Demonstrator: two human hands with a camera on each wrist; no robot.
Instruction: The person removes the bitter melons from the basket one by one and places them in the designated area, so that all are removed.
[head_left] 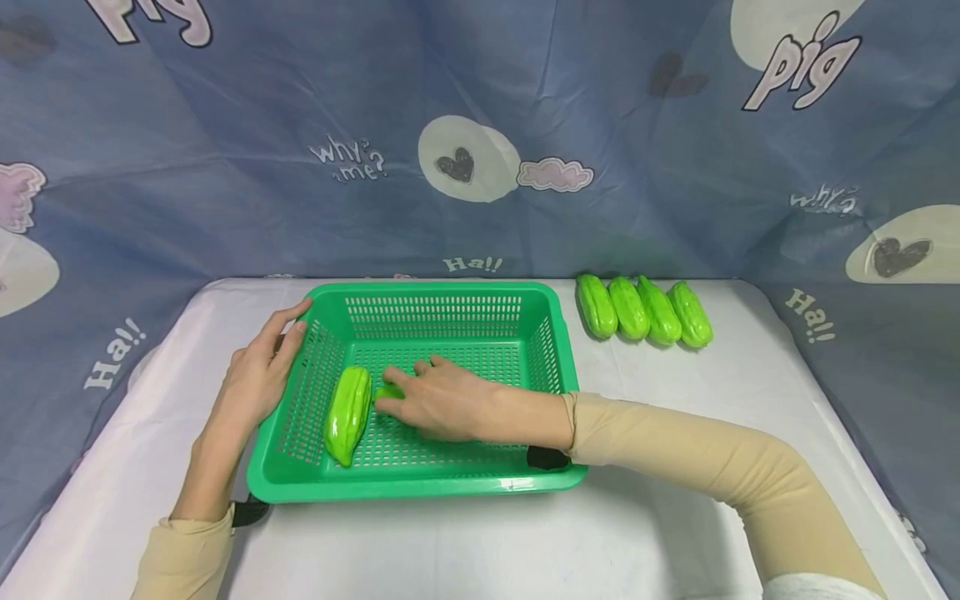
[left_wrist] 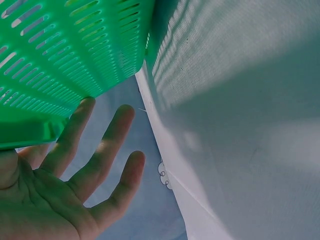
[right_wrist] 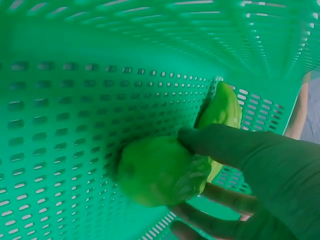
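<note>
A green plastic basket (head_left: 420, 493) with slotted walls stands on the table. My left hand (head_left: 258, 375) holds its left rim; in the left wrist view the fingers (left_wrist: 107, 150) spread below the rim, outside the wall, and the thumb is hidden. My right hand (head_left: 446, 400) reaches inside the basket and grips a light-green ridged gourd (right_wrist: 155, 172), thumb on one side and fingers on the other. From the head view most of that gourd is covered by the hand. A second ridged gourd (head_left: 348, 414) lies lengthwise to its left on the basket floor.
Several more ridged gourds (head_left: 632, 308) lie side by side at the table's back right, outside the basket. White cloth covers the table (head_left: 420, 550). A blue printed curtain (head_left: 480, 75) hangs behind it and down the sides.
</note>
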